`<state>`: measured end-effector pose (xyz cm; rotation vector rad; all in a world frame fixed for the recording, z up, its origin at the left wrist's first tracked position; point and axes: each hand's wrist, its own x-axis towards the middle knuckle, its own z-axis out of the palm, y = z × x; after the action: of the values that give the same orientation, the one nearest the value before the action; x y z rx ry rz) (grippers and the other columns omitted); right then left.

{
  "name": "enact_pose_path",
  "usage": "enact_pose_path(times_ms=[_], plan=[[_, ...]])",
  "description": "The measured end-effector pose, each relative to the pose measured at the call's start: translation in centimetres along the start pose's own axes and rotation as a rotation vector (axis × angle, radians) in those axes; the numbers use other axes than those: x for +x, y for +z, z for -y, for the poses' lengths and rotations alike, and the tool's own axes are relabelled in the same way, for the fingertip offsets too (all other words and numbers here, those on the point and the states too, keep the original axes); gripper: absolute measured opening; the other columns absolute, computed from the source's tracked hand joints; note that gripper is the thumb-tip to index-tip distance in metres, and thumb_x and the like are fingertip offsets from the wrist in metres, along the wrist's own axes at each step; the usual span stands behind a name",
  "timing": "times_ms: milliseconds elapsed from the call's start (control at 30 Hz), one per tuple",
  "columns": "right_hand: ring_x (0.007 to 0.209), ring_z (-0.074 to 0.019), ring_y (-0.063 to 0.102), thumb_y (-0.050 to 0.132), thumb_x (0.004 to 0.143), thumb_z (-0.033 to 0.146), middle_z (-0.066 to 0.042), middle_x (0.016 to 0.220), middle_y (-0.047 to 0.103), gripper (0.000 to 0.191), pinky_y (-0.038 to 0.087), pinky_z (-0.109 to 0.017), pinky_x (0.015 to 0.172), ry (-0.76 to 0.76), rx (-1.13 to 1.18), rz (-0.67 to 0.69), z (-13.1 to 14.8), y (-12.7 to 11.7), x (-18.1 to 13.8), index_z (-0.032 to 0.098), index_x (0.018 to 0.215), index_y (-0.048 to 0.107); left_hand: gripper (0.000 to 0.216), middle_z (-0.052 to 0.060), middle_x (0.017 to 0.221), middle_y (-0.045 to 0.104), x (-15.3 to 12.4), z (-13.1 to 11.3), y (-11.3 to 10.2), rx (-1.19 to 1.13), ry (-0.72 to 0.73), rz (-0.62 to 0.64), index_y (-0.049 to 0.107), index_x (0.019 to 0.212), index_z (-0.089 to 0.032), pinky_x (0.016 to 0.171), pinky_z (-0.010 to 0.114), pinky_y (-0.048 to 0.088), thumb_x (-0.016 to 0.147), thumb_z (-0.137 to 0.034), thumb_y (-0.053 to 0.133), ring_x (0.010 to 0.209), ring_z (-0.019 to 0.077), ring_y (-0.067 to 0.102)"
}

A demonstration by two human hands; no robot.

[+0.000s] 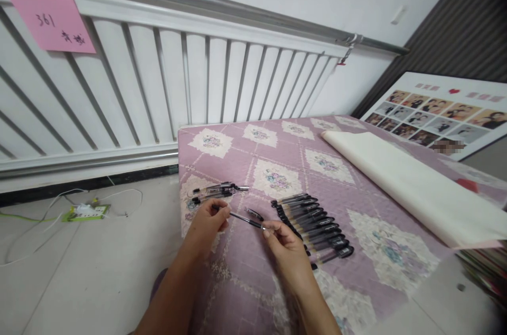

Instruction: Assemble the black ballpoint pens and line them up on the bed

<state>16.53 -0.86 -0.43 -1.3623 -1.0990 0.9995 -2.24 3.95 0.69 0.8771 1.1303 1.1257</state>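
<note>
One uncapped pen [242,218] is pinched at both ends above a floral cloth [237,155]: left hand [206,223] on its rear, right hand [285,244] at the writing tip, probably working there. The next move likely needs steady alignment with the loose cap [254,214] just beyond. Farther, bunched pens [227,185], then a white radiator [216,81].

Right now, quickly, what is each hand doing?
Left hand: closed, holding one end of a pen.
Right hand: closed, fingertips pinched at that pen's tip end.

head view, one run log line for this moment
left hand: holds pen rear | right hand: at pen tip | cap: loose on cloth | pen row: beside right hand
</note>
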Motion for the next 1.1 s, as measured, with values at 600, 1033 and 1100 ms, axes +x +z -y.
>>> enact_pose_path(times_ms=[600,1033,1100], plan=[[0.068,-0.0161,0.06,0.07,0.071,0.038,-0.001,0.074,0.066,0.026,0.048,-0.026,0.065,-0.133,-0.002,-0.021,0.3,1.5,-0.5,0.021,0.09,0.064,0.037,-0.005,0.058,0.056,-2.0,1.9,3.9,-0.348,-0.146,0.121,0.059,0.074,-0.017,0.054,0.022,0.039,0.054,-0.039,0.081,0.049,0.0075,0.049],[0.069,-0.0173,0.061,0.064,0.077,0.036,-0.002,0.075,0.068,0.018,0.048,-0.026,0.065,-0.201,-0.176,0.027,0.7,1.2,-0.7,0.02,0.085,0.065,0.037,-0.006,0.057,0.055,-2.1,1.3,3.5,-0.4,-0.153,0.156,0.059,0.072,-0.017,0.054,0.022,0.039,0.05,-0.036,0.082,0.049,0.0078,0.049],[0.072,-0.0173,0.061,0.061,0.081,0.034,-0.002,0.077,0.066,0.015,0.047,-0.026,0.067,-0.238,-0.242,0.044,0.6,1.2,-0.7,0.021,0.085,0.065,0.035,-0.006,0.057,0.054,-2.1,1.3,3.5,-0.383,-0.142,0.162,0.059,0.072,-0.017,0.053,0.022,0.038,0.052,-0.035,0.081,0.049,0.008,0.049]])
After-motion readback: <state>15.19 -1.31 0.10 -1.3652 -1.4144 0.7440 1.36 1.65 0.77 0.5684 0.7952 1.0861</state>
